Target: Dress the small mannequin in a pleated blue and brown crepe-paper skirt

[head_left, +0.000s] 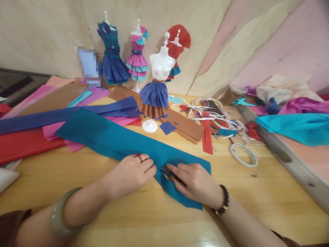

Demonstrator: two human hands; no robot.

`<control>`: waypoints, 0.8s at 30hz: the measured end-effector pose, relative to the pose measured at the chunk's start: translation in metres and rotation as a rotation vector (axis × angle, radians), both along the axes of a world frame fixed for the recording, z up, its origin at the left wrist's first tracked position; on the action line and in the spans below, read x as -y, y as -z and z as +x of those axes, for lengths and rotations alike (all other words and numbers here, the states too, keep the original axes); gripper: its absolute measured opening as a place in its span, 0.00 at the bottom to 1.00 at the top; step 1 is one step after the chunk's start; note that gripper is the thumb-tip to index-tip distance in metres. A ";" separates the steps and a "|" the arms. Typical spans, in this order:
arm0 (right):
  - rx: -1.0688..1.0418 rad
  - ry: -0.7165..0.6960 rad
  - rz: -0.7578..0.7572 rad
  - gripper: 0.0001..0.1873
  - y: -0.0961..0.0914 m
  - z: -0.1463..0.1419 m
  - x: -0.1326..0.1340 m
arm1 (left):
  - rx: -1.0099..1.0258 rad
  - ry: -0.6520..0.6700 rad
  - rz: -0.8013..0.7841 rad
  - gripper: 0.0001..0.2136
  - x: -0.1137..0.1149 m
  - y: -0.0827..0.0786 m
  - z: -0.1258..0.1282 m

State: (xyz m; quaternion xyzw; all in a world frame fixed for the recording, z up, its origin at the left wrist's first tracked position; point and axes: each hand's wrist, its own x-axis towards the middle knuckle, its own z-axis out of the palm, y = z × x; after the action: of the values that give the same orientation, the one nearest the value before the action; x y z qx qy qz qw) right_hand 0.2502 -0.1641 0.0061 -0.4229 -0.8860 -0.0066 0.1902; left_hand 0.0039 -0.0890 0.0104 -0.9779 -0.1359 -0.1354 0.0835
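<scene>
A long teal sheet, cloth or crepe paper, lies slantwise across the wooden table. Its lower edge is partly cut, and a strip hangs away from it near my right hand. My left hand is closed on that lower edge, fingertips hidden beneath the curled fingers. In my right hand is a small pair of black thread snips, blades pointing left at the cut, close to my left fingers. Just behind the sheet stands a white mini dress form wearing a gathered blue and brown skirt.
Three dressed dress forms, one teal and blue, one pink and one red, stand by the wall. Folded coloured sheets lie left. Scraps and white strips, a tape roll and a metal-edged frame are right.
</scene>
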 end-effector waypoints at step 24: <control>-0.022 0.008 0.013 0.15 0.004 0.001 0.001 | 0.035 0.047 0.083 0.10 0.006 0.000 0.002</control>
State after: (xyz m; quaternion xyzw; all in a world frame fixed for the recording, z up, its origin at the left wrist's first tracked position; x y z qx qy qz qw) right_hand 0.2508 -0.1654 0.0025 -0.4254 -0.8820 -0.0087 0.2024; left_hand 0.0055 -0.0955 0.0103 -0.9740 -0.1088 -0.1598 0.1183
